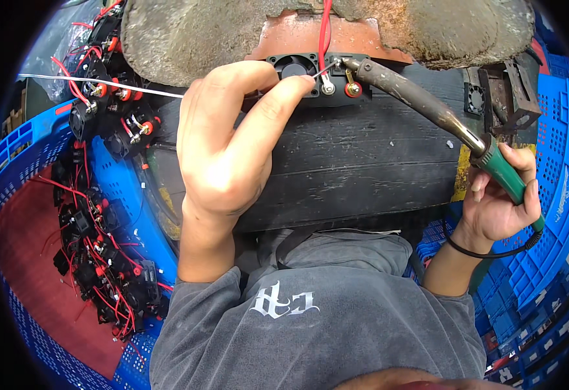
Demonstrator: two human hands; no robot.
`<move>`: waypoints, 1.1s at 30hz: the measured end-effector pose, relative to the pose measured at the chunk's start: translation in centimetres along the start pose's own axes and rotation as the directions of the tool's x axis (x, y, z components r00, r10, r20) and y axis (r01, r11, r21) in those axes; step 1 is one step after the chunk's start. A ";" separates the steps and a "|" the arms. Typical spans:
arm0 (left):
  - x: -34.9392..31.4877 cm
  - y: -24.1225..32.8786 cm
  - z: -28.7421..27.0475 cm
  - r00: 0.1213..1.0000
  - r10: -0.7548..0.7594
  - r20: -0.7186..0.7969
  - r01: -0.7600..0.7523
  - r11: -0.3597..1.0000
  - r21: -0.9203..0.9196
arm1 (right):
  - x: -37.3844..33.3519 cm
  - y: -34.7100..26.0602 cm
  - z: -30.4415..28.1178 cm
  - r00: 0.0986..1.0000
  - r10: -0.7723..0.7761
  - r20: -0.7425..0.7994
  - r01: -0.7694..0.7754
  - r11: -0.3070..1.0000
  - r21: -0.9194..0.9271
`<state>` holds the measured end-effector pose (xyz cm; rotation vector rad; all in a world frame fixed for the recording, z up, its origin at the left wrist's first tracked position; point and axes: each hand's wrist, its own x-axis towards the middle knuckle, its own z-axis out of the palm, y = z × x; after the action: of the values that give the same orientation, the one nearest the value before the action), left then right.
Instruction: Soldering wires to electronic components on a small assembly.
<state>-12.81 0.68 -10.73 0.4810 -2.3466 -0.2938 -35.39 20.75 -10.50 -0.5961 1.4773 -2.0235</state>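
The left hand (232, 136) is pinched around a thin silvery solder wire (102, 84), thumb and forefinger closed on it near its tip; the wire runs off past the desk's left edge and fades out there. The right hand (502, 195) is wrapped around the green handle of a soldering iron (421, 104), whose browned barrel slants up to the left. Its tip meets the wire end at a metal terminal on a small black fan assembly (317, 75) lying at the far edge of the dark wooden desk (362, 162). A red wire (324, 29) rises from the assembly and is cut off by the top of the view. The exact contact point is too small to make out. The left hand's palm hides the assembly's left part. Left of the desk, a blue crate (18, 149) holds a heap of black parts with red leads (102, 260), tangled and hard to tell apart. A grey lump (187, 32) sits beyond the far edge, partly cropped.
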 end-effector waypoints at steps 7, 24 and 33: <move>0.2 0.0 -0.3 1.000 -0.009 -0.006 0.009 1.000 0.022 | 0.1 0.0 0.0 0.999 -0.008 0.044 0.008 1.000 0.005; 0.0 -0.2 -0.3 0.999 -0.013 -0.045 0.013 1.000 0.002 | 0.1 -0.1 0.0 1.000 -0.002 -0.006 0.002 1.000 0.010; 0.1 0.3 0.0 0.994 -0.053 -0.095 0.053 0.999 -0.003 | -0.3 -0.1 -0.5 1.000 -0.012 0.011 0.012 1.000 0.026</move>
<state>-12.98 0.87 -10.56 0.5464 -2.2441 -0.2896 -35.50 21.29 -10.56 -0.6059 1.4417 -2.0423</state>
